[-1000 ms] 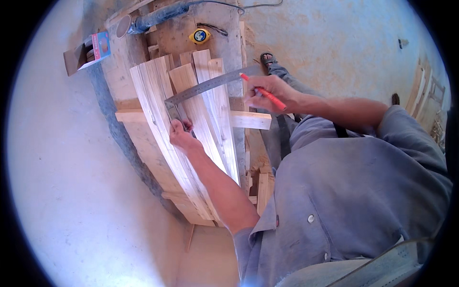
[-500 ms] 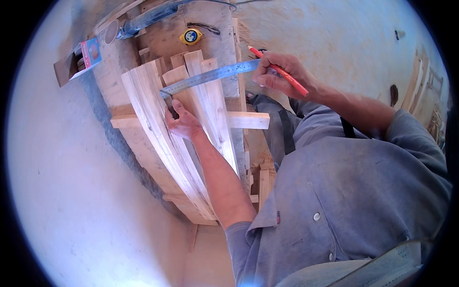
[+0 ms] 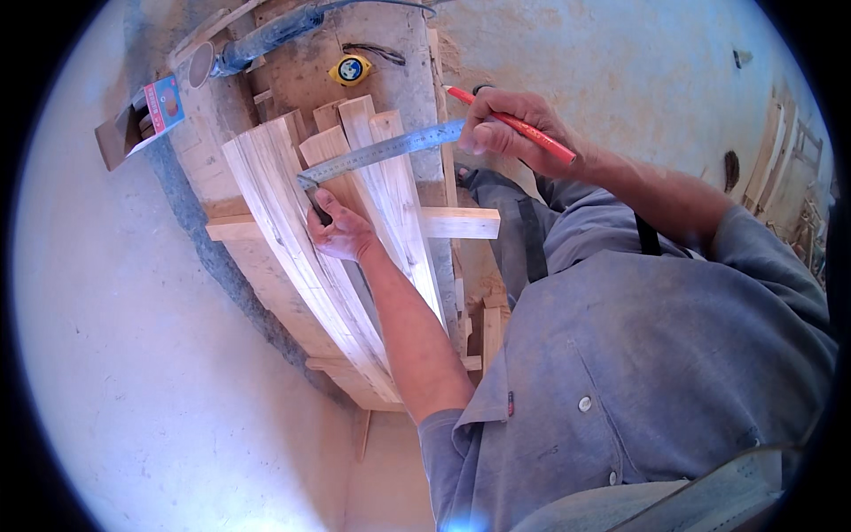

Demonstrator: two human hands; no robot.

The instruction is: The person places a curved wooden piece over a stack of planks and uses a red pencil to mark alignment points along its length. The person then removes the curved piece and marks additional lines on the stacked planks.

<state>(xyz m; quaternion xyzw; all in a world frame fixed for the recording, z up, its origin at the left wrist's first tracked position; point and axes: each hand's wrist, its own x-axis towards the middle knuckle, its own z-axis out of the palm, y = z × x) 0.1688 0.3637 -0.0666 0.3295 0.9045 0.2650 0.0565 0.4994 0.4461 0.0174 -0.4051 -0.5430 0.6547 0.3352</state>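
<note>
My left hand (image 3: 343,232) grips the dark stock of a try square, whose silvery graduated blade (image 3: 381,152) lies across several pale wooden strips (image 3: 297,239) near their far ends. The blade points toward my right hand (image 3: 514,124), which is closed around a red carpenter's pencil (image 3: 536,137) with its sharpened tip pointing left. Right-hand fingers are at the blade's far end and hide it; I cannot tell whether they pinch it.
Beneath the strips, a crosspiece (image 3: 461,222) rests on the wooden bench (image 3: 390,44). A yellow tape measure (image 3: 350,69), a blue-grey cylindrical tool (image 3: 270,40) and an open cardboard box (image 3: 115,142) sit at the far end. A wall (image 3: 133,337) stands to the left.
My right hand and the pencil have shifted a little to the left. The blade's right end has dropped slightly nearer the strips. My left hand keeps its hold on the stock.
</note>
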